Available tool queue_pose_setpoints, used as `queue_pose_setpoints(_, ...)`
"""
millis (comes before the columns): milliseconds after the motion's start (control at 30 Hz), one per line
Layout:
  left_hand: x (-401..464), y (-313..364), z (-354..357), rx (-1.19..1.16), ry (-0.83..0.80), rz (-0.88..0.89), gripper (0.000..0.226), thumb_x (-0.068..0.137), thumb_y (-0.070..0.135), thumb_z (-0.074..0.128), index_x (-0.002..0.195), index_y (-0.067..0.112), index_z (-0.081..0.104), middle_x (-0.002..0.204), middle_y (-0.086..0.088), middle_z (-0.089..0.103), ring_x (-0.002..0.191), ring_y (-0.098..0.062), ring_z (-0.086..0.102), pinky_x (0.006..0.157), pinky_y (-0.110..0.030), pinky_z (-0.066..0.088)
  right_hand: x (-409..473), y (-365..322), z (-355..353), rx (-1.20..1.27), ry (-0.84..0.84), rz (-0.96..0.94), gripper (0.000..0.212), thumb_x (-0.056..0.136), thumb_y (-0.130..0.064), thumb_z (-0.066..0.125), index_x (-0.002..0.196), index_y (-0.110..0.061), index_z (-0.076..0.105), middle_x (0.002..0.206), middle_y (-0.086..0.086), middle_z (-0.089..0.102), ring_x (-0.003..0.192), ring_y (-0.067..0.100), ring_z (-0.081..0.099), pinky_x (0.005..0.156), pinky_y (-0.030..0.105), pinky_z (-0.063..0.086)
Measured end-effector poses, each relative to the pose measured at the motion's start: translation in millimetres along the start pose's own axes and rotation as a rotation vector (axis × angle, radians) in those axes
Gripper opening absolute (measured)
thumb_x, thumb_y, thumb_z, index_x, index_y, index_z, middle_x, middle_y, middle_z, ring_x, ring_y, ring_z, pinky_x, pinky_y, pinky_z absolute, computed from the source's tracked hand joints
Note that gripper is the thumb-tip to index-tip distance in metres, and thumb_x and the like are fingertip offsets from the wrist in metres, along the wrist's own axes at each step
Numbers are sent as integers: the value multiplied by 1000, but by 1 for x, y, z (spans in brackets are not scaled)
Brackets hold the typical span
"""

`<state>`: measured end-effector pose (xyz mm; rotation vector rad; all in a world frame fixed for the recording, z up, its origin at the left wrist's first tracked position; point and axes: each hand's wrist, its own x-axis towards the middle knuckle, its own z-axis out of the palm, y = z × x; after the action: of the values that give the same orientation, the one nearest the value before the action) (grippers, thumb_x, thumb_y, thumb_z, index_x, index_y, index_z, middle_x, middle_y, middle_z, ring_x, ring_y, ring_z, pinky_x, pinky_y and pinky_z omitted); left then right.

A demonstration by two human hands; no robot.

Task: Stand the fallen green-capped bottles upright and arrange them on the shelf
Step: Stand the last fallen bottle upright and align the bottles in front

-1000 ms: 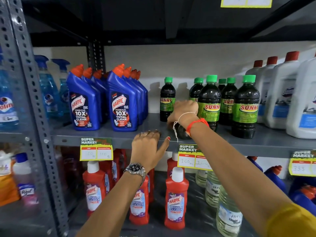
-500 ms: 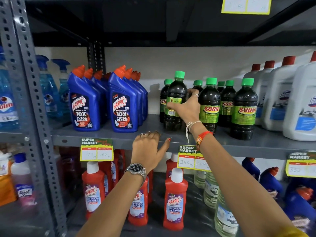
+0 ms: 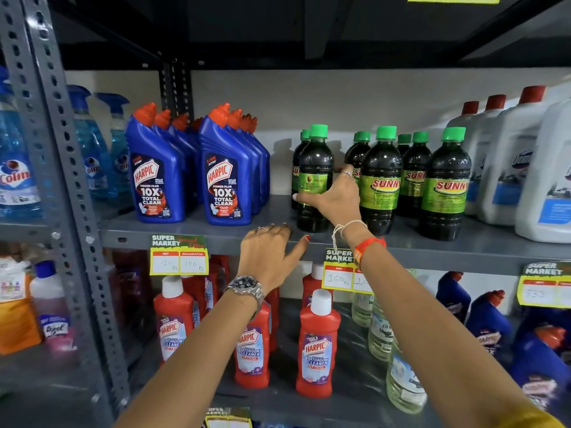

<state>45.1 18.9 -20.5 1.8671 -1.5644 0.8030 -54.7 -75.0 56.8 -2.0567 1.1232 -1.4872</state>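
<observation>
Now: setting a righted bottle into the row.

Upright on the shelf [image 3: 191, 234], the green-capped bottle [image 3: 315, 177] stands just left of the other green-capped bottles [image 3: 414, 177], with the right hand [image 3: 335, 197] wrapped around its label from the 3 o'clock side. At 7 o'clock from it, the left hand [image 3: 272, 253] rests loosely open on the shelf's front edge, gripping nothing. Placement looks nearly finished; the next move likely calls for nudging it level with the front bottles, turning the label forward, then letting go.
</observation>
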Motion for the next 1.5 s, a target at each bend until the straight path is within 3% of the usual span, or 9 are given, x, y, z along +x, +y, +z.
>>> queue_pose_setpoints(233, 1, -7, -1, -42, -1, 4, 72, 80, 65, 24, 103, 12, 69, 106, -8, 71, 97, -23, 64, 77, -33, 47, 18, 6, -7, 477, -316, 279, 50, 67, 5, 75, 104, -3, 43, 85, 5, 59, 79, 16, 60, 72, 28, 53)
queue_pose_setpoints(333, -2, -4, -2, -37, 4, -5, 71, 81, 63, 26, 105, 11, 68, 111, -7, 69, 101, -22, 63, 82, -32, 46, 17, 6, 0, 497, -321, 294, 65, 58, -8, 81, 108, -5, 39, 92, 7, 62, 89, 21, 63, 93, 37, 51)
queue_pose_setpoints(467, -2, -3, -3, -41, 0, -25, 68, 81, 62, 27, 102, 13, 69, 106, -5, 71, 96, -21, 64, 79, -31, 46, 3, 3, 6, 55, -174, 125, 111, 41, -51, 86, 127, 0, 40, 126, 15, 51, 122, 29, 47, 107, 37, 40)
queue_pose_setpoints(667, -3, -2, -3, -51, -9, -34, 67, 82, 61, 28, 104, 12, 69, 109, -5, 70, 99, -20, 63, 83, -32, 45, 3, 7, 9, 53, -68, 119, 92, 39, -48, 85, 110, -1, 53, 105, 10, 64, 101, 22, 63, 89, 32, 52)
queue_pose_setpoints(767, -3, -2, -2, -59, -1, -29, 65, 82, 60, 30, 103, 12, 69, 109, -6, 70, 99, -22, 64, 83, -33, 46, 8, 12, 3, 248, -181, 201, 53, 57, -22, 86, 95, -9, 51, 97, 3, 64, 88, 12, 63, 91, 23, 47)
queue_pose_setpoints(1033, -3, -2, 0, -70, 22, -23, 64, 83, 59, 32, 101, 11, 70, 107, -7, 71, 97, -22, 65, 81, -34, 47, 0, 10, -10, 342, -225, 192, 63, 68, -14, 81, 116, -9, 41, 90, -5, 54, 98, 14, 53, 87, 22, 44)
queue_pose_setpoints(1133, -3, -1, -1, -62, 39, -15, 62, 83, 57, 34, 100, 11, 70, 105, -7, 71, 95, -23, 66, 80, -33, 47, -9, 9, -13, 193, -165, 95, 48, 67, -20, 83, 98, -10, 47, 103, 4, 59, 97, 15, 54, 85, 20, 40)
queue_pose_setpoints(1200, -4, -1, -2, -65, 53, -16, 62, 82, 57, 33, 100, 10, 70, 104, -8, 72, 94, -24, 66, 80, -34, 47, -15, 10, -16, 154, -60, 38, 64, 64, -22, 84, 114, -7, 46, 112, 10, 61, 103, 23, 60, 91, 28, 48)
queue_pose_setpoints(1500, 28, 17, -6, -273, -64, -294, 77, 81, 50, 56, 139, 5, 31, 143, -18, 39, 134, -30, 30, 110, -43, 20, -27, 52, -72, 103, 295, 23, 36, 69, -8, 76, 98, -14, 55, 80, 0, 59, 66, 13, 56, 78, 39, 54)
